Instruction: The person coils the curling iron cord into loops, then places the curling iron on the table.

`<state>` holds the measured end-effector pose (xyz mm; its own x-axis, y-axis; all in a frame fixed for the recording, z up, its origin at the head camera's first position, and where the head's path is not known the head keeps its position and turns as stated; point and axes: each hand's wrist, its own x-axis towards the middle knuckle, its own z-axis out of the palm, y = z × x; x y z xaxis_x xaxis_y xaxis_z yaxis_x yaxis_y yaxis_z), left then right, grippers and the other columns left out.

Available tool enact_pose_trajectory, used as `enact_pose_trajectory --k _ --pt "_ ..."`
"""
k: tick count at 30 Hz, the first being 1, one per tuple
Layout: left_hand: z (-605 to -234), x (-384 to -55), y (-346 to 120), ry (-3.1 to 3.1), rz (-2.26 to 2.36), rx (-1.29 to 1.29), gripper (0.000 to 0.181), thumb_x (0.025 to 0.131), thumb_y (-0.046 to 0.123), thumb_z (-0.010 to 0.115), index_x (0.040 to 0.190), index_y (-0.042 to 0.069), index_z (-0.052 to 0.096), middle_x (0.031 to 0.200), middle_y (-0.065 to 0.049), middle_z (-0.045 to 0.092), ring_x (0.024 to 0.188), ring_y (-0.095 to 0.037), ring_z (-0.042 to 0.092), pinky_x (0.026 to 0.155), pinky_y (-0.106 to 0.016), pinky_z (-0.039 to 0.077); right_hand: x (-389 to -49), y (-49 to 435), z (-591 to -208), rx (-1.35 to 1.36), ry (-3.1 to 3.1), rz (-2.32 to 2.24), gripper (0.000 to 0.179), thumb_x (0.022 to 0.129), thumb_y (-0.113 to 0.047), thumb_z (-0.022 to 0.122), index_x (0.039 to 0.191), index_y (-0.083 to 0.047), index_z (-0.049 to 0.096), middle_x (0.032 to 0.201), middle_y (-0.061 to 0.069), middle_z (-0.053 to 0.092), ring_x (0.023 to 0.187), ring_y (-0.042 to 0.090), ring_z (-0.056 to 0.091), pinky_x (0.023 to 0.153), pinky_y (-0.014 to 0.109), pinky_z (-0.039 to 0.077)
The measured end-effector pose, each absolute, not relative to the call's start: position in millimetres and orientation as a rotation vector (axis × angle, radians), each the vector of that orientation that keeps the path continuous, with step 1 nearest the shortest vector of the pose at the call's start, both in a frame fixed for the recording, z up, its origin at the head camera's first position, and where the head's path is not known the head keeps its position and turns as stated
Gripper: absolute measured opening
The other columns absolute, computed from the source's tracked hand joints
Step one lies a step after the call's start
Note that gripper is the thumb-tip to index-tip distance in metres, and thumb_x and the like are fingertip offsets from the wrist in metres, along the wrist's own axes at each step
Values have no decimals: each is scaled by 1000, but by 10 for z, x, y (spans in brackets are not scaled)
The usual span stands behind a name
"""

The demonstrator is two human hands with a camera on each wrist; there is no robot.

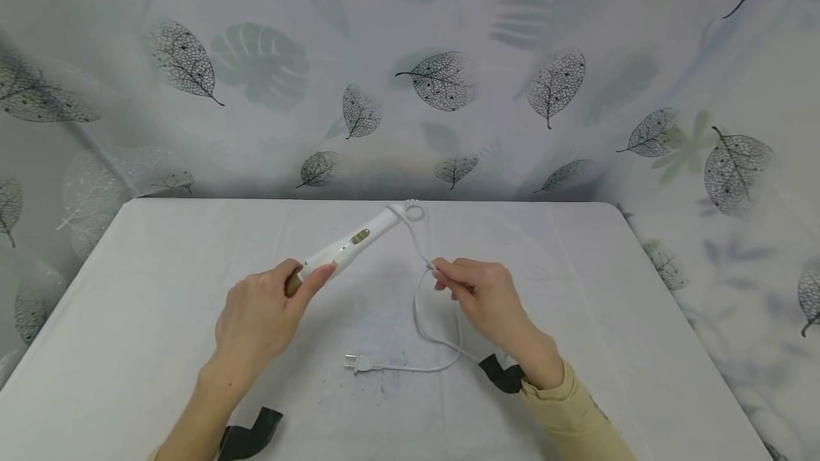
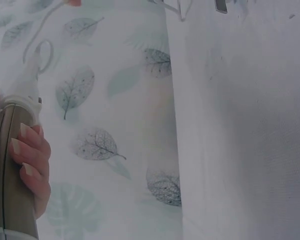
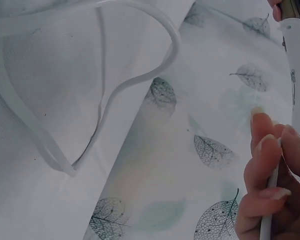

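My left hand (image 1: 259, 315) grips a hair styling iron (image 1: 351, 246) near the joint of its white handle and gold barrel (image 2: 12, 172). In the left wrist view, several fingers curl round that barrel. The handle slants up and away to the right, with a gold control panel on top and a hanging ring at its far end. My right hand (image 1: 490, 297) pinches the white power cord (image 1: 419, 311) between thumb and fingers, a short way from the handle's end. Below, the cord hangs in loops, and its two-pin plug (image 1: 363, 363) lies toward the left.
A white-covered table (image 1: 557, 255) lies under both hands, with small dark specks on its cloth near the plug. Behind and beside it hangs a leaf-patterned curtain (image 1: 493, 141). Black straps (image 1: 502, 374) show at both wrists, and a yellow sleeve (image 1: 573, 411) covers the right forearm.
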<state>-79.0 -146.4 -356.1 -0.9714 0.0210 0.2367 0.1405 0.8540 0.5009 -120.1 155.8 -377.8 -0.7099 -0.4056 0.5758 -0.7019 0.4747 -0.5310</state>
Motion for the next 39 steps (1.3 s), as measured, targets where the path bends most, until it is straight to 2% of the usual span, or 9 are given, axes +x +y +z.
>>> enact_pose_trajectory --k 5,13,17,22,30,34,37,39 --pt "-3584 -789 -1454 -2739 -773 -178 45 96 51 61 72 14 52 55 7 32 46 -6 27 42 -23 20 -1207 1552 -3791 953 -2388 1018 21 82 5 76 102 -2 77 69 -4 65 54 2 44 51 13 36" --pt "-3618 -807 -1445 -2622 -705 -313 39 91 46 70 76 12 58 55 11 34 46 -3 27 42 -22 21 -1226 1550 -3825 953 -2417 1006 21 81 8 76 99 -1 78 69 0 67 55 3 45 51 14 36" --pt "-3632 -817 -1456 -2602 -696 -364 38 91 45 70 76 13 57 55 12 32 46 -1 25 42 -21 20 -1225 1549 -3831 976 -2434 1023 25 80 10 76 103 0 77 71 0 68 56 3 47 51 14 37" --pt "-3647 -820 -1469 -2584 -721 -464 38 91 45 71 72 17 53 56 15 29 48 2 23 44 -19 18 -1230 1547 -3845 965 -2451 938 24 83 6 75 105 -2 77 75 -1 69 62 6 57 55 17 44" --pt "-3676 -811 -1485 -2580 -819 -644 41 95 47 64 69 21 45 58 19 27 51 6 21 46 -17 18 -1230 1564 -3843 918 -2486 846 18 79 -3 81 97 -5 79 88 5 75 70 13 65 61 26 51" --pt "-3676 -808 -1480 -2571 -837 -708 45 97 49 61 68 21 41 59 20 25 52 7 19 47 -15 17 -1219 1567 -3827 854 -2495 806 12 77 -5 82 88 -6 78 86 10 74 65 15 60 59 28 49" --pt "-3673 -805 -1484 -2604 -842 -754 45 97 49 60 68 21 41 59 19 25 52 7 19 47 -15 18 -1209 1567 -3813 785 -2513 842 13 77 3 81 87 -3 75 84 10 73 62 11 51 56 25 44" --pt "-3674 -801 -1483 -2636 -849 -779 45 97 48 61 68 21 41 59 19 24 52 7 20 47 -15 19 -1206 1563 -3802 754 -2523 873 14 79 5 78 90 -3 74 85 8 73 62 10 53 57 25 45"
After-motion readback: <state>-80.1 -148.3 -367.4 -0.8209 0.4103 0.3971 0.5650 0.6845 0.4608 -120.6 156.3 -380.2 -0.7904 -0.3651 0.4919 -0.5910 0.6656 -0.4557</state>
